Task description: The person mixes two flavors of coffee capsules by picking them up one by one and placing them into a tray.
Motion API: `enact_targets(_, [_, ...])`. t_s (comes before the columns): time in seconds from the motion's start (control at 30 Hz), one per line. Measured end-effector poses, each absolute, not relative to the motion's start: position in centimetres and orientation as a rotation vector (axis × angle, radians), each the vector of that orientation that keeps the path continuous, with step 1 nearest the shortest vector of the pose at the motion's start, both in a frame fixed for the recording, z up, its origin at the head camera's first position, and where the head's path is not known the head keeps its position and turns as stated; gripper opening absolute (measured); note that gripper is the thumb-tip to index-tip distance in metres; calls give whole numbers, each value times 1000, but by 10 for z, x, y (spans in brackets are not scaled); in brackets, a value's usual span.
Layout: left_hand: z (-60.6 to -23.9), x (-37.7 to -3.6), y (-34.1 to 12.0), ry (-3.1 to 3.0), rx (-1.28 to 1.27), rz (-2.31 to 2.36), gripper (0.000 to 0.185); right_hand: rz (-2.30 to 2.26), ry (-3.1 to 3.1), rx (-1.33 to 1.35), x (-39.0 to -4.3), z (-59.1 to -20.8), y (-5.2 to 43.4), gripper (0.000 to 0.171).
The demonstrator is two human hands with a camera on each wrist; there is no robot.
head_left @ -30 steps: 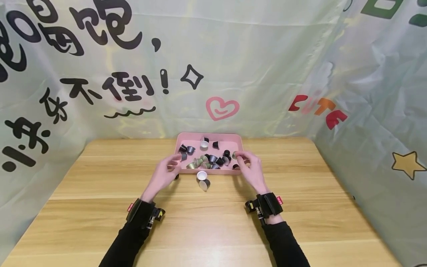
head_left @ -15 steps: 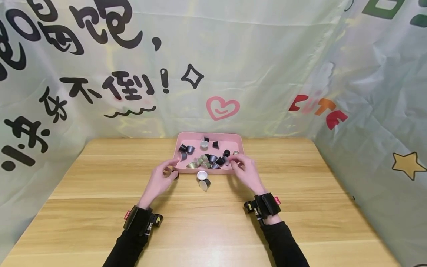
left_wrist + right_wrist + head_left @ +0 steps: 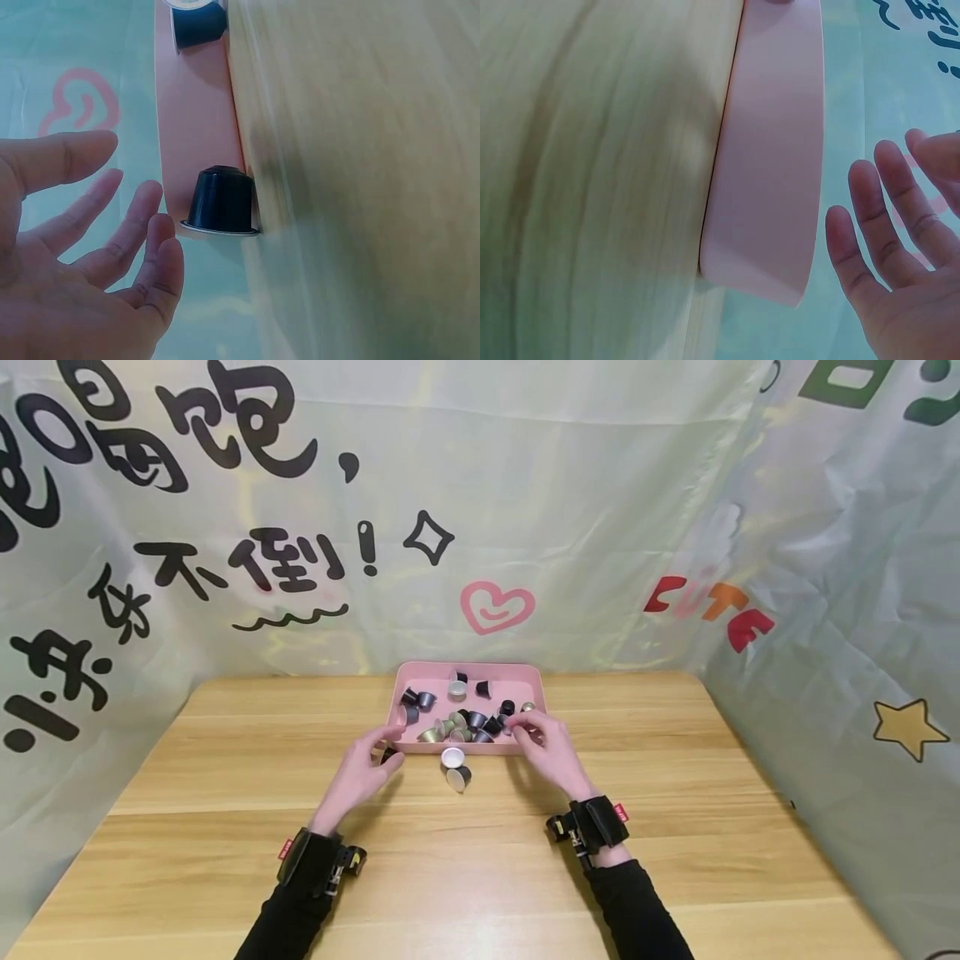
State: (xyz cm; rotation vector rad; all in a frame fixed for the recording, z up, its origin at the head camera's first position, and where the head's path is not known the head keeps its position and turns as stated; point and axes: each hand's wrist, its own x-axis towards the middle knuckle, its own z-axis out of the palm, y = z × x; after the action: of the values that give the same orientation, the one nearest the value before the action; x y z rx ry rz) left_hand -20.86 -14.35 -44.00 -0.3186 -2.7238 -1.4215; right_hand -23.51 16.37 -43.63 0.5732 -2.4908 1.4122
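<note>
A pink tray (image 3: 468, 667) holds several dark, grey and gold capsules at the table's far middle. My left hand (image 3: 384, 750) hovers open in front of the tray's left front corner. A black capsule (image 3: 388, 754) stands upside down on the wood just past its fingertips. In the left wrist view this black capsule (image 3: 220, 201) sits against the tray wall (image 3: 191, 127), apart from my left hand (image 3: 127, 210). My right hand (image 3: 520, 727) reaches over the tray's front right, thumb and forefinger close above the capsules. I cannot see whether they pinch one.
Two capsules lie on the table before the tray: one with a white lid (image 3: 452, 757) and a dark one (image 3: 460, 777). Printed cloth walls stand behind and to the right. The right wrist view shows the tray's outer wall (image 3: 772, 172) beside my fingers (image 3: 889, 202).
My left hand has drawn back from the tray edge toward me, to the black capsule on the wood. My right hand has slid left along the tray's front.
</note>
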Motion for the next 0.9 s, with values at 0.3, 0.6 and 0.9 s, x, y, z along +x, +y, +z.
enact_targets(0.3, [-438,-210,-143,-2735,-343,-1435,47,1362,-2575,576,-235,-434,164,20])
enact_targets(0.6, [-442,-202,-126,-2768,-444,-1362,45,1202,-2683,781,-235,-439,161,22])
enact_targets(0.9, [-442,-194,-119,-2805,-424,-1372,45,1184,-2643,802,-233,-442,155,21])
